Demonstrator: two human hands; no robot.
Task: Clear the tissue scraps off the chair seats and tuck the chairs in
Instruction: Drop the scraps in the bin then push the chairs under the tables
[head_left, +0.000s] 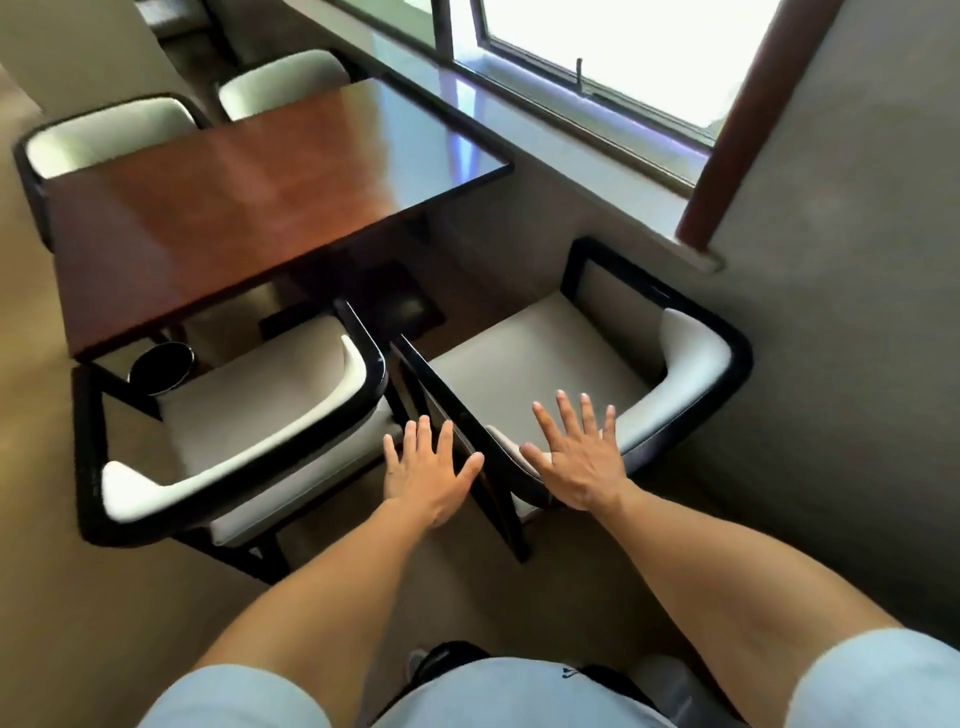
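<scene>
No tissue scraps are seen on either near seat; the left chair (228, 431) at lower left is partly tucked under the table (249, 202), the right chair (587, 374) untucked, both hands (434, 473) (576, 457) spread wide, empty.

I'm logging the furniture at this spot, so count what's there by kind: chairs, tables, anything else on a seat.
Chairs: 4 (near left, near right, far left, far right)
Tables: 1
Dark round objects on a seat: 1
Tissue scraps in view: 0
Total: 6
</scene>
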